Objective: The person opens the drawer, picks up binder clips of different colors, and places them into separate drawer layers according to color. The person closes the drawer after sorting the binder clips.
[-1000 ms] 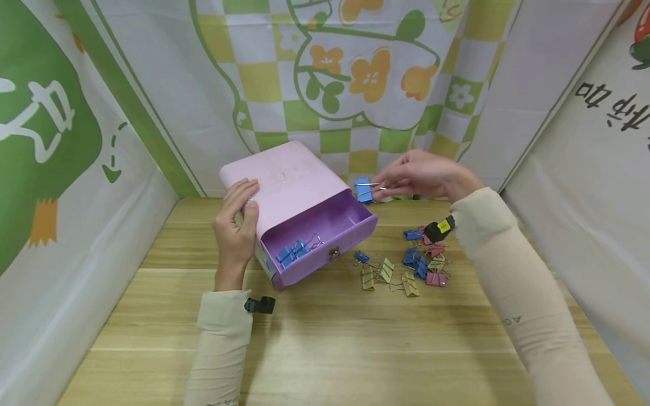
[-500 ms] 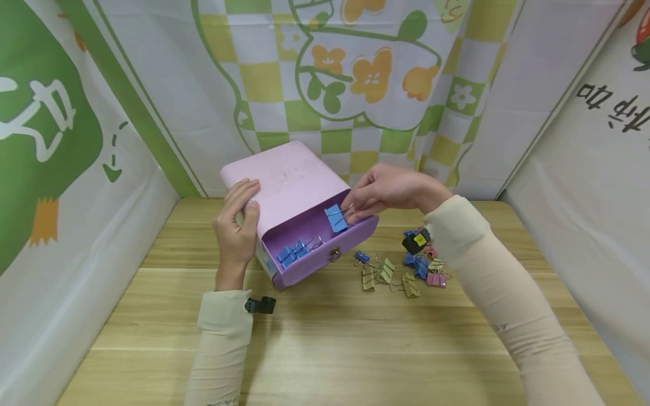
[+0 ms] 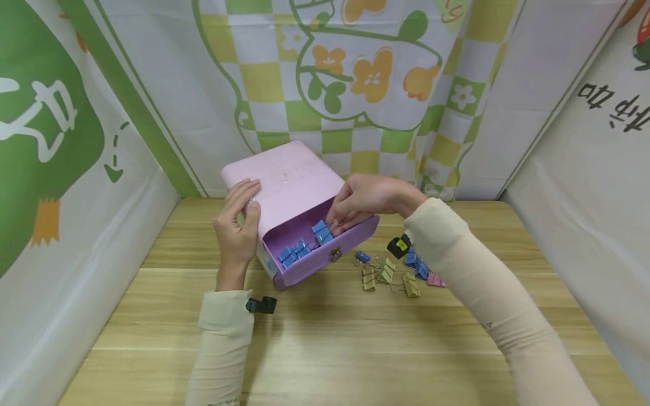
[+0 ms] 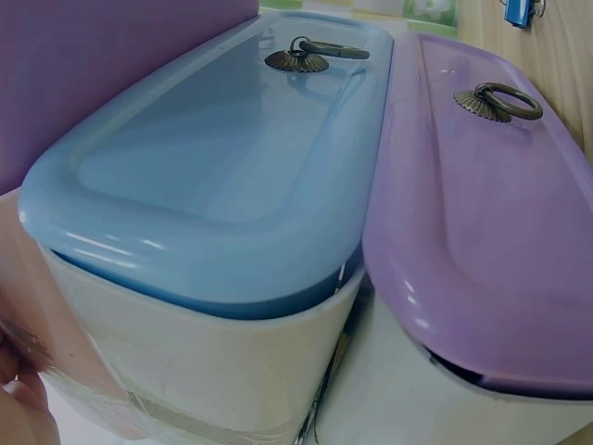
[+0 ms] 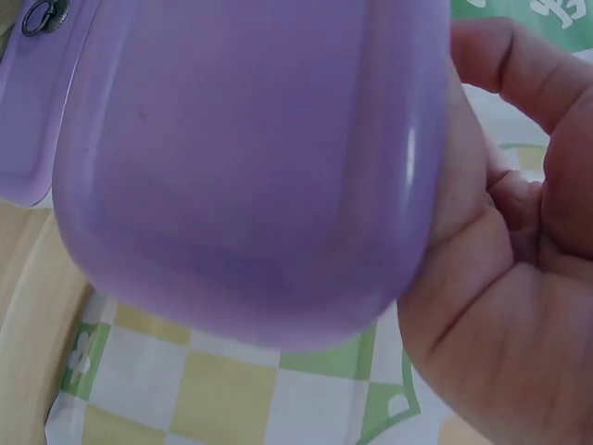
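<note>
- The fingers of a person's right hand [image 3: 367, 196] dip into a purple drawer [image 3: 350, 235], their lowest tips hard to make out near its front wall.
- A right sleeve [image 3: 472, 265] covers part of a group of loose clips on the wooden table [image 3: 325, 349]; a blue pair [image 3: 416, 264] and a pink clip [image 3: 435, 279] show at its edge.
- In the right wrist view, the drawer's front fills the middle and hides both the fingertips and what they hold.
- The left wrist camera catches what the head view does not: a light blue drawer front [image 4: 213, 158] and a second purple front [image 4: 505, 213], each with a ring pull. A sliver of the left hand shows at the lower left, cut off by the frame.
- From the head, the left hand [image 3: 236, 225] lies against the side and top of the pink box [image 3: 284, 175], fingers extended, thumb apart.
- The right hand pinches a blue binder clip [image 3: 319, 227] by its wire handles, body pointing away from the fingertips, inside the drawer's mouth. Whether it touches the drawer floor cannot be told.
- More blue clips [image 3: 293, 254] lie at the drawer's near end, just beside the held one.
</note>
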Motion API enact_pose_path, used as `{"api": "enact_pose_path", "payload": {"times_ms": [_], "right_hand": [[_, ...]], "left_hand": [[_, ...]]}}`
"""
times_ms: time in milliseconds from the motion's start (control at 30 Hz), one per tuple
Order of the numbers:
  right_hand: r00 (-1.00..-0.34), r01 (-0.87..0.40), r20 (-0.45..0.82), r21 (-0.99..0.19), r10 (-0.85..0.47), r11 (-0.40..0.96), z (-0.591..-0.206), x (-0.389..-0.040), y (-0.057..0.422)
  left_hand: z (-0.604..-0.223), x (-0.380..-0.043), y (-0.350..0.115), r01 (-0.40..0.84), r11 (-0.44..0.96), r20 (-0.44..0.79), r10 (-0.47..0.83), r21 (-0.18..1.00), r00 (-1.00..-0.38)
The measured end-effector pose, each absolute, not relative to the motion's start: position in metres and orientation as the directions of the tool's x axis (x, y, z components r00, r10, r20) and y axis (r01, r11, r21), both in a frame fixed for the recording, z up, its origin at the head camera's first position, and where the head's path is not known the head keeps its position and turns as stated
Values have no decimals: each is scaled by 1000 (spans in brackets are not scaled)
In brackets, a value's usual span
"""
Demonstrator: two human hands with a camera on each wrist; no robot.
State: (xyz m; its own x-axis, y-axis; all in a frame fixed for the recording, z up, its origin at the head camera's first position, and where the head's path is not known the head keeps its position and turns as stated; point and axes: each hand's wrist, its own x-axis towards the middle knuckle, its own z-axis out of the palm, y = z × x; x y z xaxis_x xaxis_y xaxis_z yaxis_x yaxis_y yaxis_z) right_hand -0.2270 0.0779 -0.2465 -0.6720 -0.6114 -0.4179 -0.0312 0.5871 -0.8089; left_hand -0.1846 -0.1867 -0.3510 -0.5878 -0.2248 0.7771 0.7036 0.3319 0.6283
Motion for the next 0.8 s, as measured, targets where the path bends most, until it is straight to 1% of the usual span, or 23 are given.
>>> {"api": "enact_pose_path", "payload": {"times_ms": [233,467,633,733,800], "right_hand": [[-664,-108,-412,-772,-624,626,-249,-226,69],[-643,-221,-410,-710,-647,669,-253,-226,63],[-633,-212,-418,-716,-651,666,-255,-226,63],[-633,-175,-419,-741,-650,648,-254,-226,67],[-645,-129,-418,-766,-640,629,-252,-227,71]], "left_hand": [[-348,-182,-186,709,324,779,-222,626,-587],[-349,-183,-186,714,321,782,-221,623,-583],[-349,-183,-186,718,319,786,-222,618,-578],[-349,-183,-186,723,320,790,-221,613,-572],[-348,-183,-186,725,321,793,-220,609,-569]]}}
